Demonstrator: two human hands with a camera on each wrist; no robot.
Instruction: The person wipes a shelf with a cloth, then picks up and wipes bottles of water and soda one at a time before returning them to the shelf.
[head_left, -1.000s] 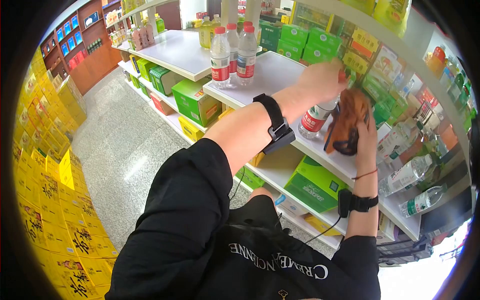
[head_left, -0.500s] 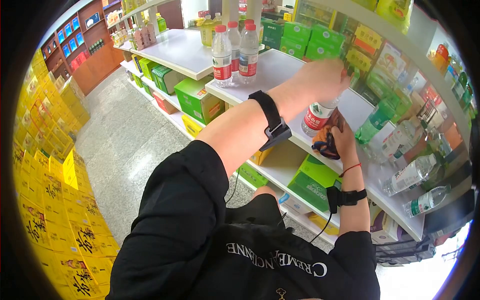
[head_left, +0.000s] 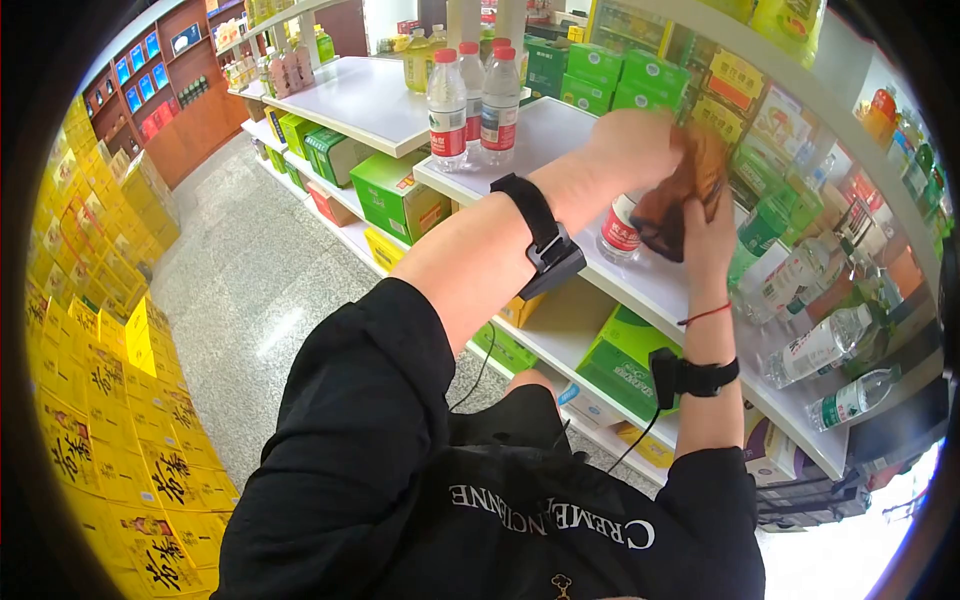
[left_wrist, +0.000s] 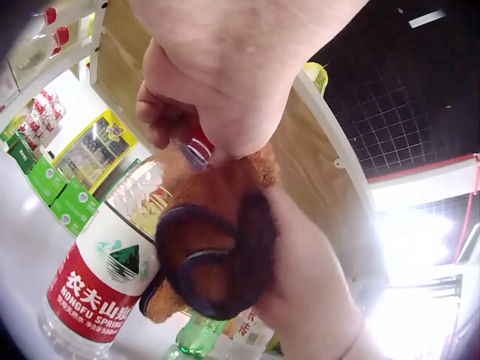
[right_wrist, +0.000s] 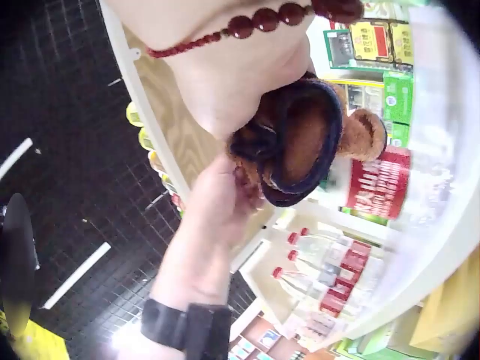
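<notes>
A clear water bottle [head_left: 620, 232] with a red and white label stands at the shelf's front edge. My left hand [head_left: 640, 145] is at its top, fingers curled round the red cap [left_wrist: 199, 146] in the left wrist view. My right hand [head_left: 707, 240] grips a bunched brown cloth [head_left: 665, 215] with dark edging. That cloth lies up against the bottle's upper right side, just below my left hand, and hides part of the bottle. In the right wrist view, the dark edging [right_wrist: 330, 124] loops out beside the right hand.
Three similar red-capped bottles [head_left: 447, 110] stand together on the white shelf [head_left: 560, 130] to the left. Several clear bottles [head_left: 820, 345] lie on their sides at the right. Green boxes [head_left: 625, 350] fill the lower shelf, and yellow cartons [head_left: 150, 480] are stacked across the aisle.
The right hand brought the cloth in low against the bottle, then raised it toward the bottle's top. My left hand stays at the top.
</notes>
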